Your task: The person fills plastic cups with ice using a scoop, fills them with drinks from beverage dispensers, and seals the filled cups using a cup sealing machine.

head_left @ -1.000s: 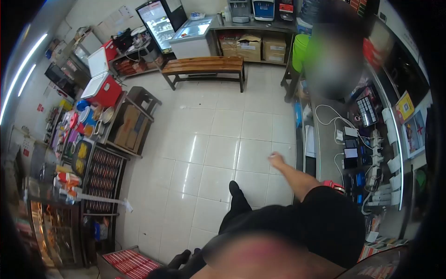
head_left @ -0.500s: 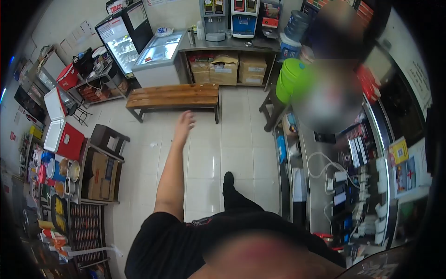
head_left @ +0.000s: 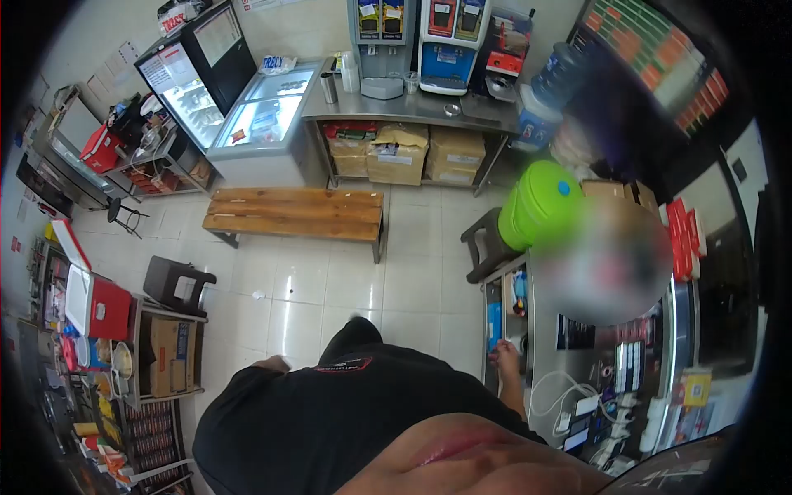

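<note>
Left hand [head_left: 271,363] swung back beside black shirt [head_left: 330,412]; right hand [head_left: 504,358] now at worktop's [head_left: 540,351] left edge.
Right fingers look bent, left unclear; can't tell any grip. Narrow blue item [head_left: 494,318] just beyond right hand, below that edge; long axis along it, pointing toward green tub [head_left: 538,206].

And the bare right hand [head_left: 505,356], fingers curled, is just beside the long grey metal counter [head_left: 544,351], near a bright blue object [head_left: 494,318]! The bare left hand [head_left: 273,364] hangs over glossy white floor tiles [head_left: 421,289]; ahead, a long brown wooden bench [head_left: 297,214], a round lime-green drum [head_left: 535,208] to its right.
</note>
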Motion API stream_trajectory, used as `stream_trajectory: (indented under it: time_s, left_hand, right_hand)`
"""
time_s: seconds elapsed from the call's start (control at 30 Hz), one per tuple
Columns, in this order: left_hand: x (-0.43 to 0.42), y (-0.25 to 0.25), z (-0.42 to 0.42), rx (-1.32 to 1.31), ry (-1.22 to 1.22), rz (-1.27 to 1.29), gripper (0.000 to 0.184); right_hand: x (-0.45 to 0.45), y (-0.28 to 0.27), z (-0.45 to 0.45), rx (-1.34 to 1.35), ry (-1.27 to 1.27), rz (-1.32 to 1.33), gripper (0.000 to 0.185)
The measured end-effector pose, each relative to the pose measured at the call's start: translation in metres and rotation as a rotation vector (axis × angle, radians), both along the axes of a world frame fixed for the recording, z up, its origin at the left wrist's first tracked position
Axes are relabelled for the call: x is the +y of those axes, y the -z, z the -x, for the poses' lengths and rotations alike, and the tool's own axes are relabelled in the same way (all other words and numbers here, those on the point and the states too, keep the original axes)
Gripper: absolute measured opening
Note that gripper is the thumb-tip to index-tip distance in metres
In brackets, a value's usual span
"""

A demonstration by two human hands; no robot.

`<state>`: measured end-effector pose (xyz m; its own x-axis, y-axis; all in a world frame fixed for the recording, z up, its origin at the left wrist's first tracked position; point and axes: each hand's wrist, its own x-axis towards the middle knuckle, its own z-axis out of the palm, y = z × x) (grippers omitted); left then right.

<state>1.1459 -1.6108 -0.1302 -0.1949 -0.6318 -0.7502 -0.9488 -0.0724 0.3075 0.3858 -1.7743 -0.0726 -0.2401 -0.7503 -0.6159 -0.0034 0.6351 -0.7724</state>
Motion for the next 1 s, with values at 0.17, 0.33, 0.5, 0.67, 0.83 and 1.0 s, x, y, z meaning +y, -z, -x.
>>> stream_trajectory:
  time_s: [0.17, 0.33, 0.5, 0.67, 0.83, 1.0]
  left_hand:
    - [-0.108, 0.039, -0.106, -0.335, -0.697, -0.280, 0.050]
    - [-0.400, 0.101, -0.145, -0.306, -0.564, 0.181, 0.053]
    - [-0.756, 0.002, -0.094, 0.285, -0.957, 0.646, 0.044]
    - [-1.022, -0.135, -0.095, 0.373, -0.780, 1.124, 0.052]
    - [-1.202, -0.167, -0.143, 0.050, -0.812, 1.239, 0.085]
    - [-1.251, -0.183, -0.184, -0.043, -0.933, 0.944, 0.093]
  right_hand:
    - [-0.121, 0.001, 0.004, 0.056, 0.120, -0.015, 0.025]
    - [-0.161, 0.008, -0.058, 0.013, 0.151, -0.320, 0.019]
    - [-0.285, -0.027, -0.131, 0.014, -0.092, -0.354, 0.021]
    - [-0.455, -0.047, -0.154, 0.051, -0.229, -0.264, 0.022]
    - [-0.642, -0.029, -0.139, 0.062, -0.405, -0.255, 0.024]
    - [-0.799, -0.027, -0.129, 0.070, -0.577, -0.272, 0.025]
